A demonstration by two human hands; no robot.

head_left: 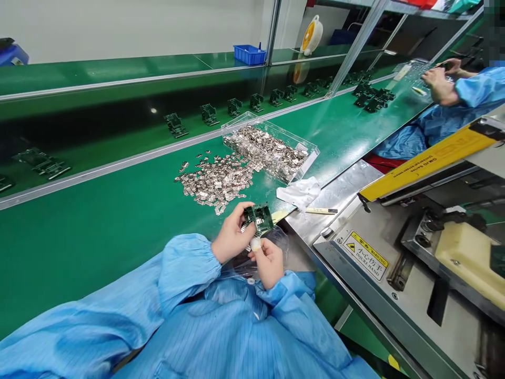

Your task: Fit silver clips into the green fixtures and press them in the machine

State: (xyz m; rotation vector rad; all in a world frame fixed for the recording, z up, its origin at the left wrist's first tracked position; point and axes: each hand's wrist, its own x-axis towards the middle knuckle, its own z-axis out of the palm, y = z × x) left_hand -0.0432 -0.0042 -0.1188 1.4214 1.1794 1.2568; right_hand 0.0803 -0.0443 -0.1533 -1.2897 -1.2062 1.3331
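My left hand (233, 235) is closed around the edge of a green circuit board (258, 218), held tilted above the near edge of the bench. Just below the board, my right hand (269, 261) is pinched, with a white covering (255, 243) at its fingertip that looks like a finger cot. Whatever lies between those fingertips is too small or hidden to make out. Beyond my hands, a loose pile of small silvery metal pieces (216, 181) is spread on the green bench top (130, 210). Behind the pile, a clear plastic box (311, 163) holds many more such pieces.
Circuit boards (209, 114) stand in a row on the dark green conveyor (134, 118). A white cloth (300, 192) and a pen-like tool (321, 210) lie right of my hands. A machine with a warning label (366, 255) fills the right. A co-worker's hands (440, 81) are farther back.
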